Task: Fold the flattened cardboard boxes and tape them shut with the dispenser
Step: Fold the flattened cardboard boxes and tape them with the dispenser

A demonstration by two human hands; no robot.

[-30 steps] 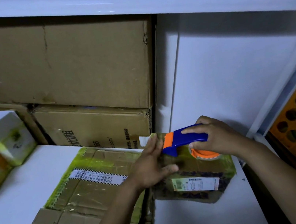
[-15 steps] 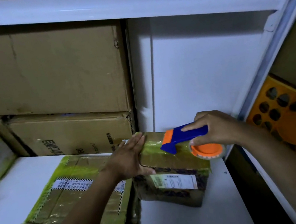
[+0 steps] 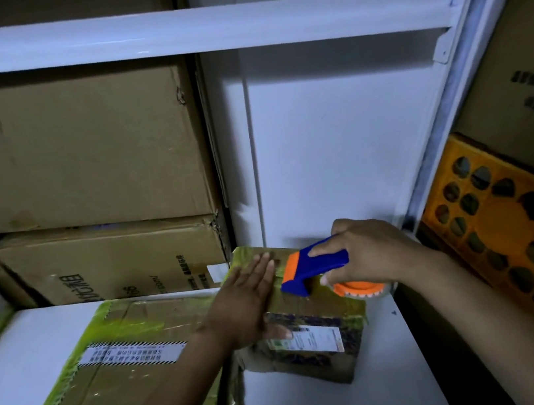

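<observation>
Your flat left hand [image 3: 243, 306] pins the cardboard box [image 3: 316, 354]; your right hand [image 3: 370, 252] grips the tape dispenser [image 3: 316, 266], now at its edge, nearly sealed.

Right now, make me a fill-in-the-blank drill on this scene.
The right hand grips the ___.
The left hand presses flat on the ___.
The dispenser's handle is ___.
The crate at the right is ___.
Missing: dispenser; box; blue; orange.
</observation>
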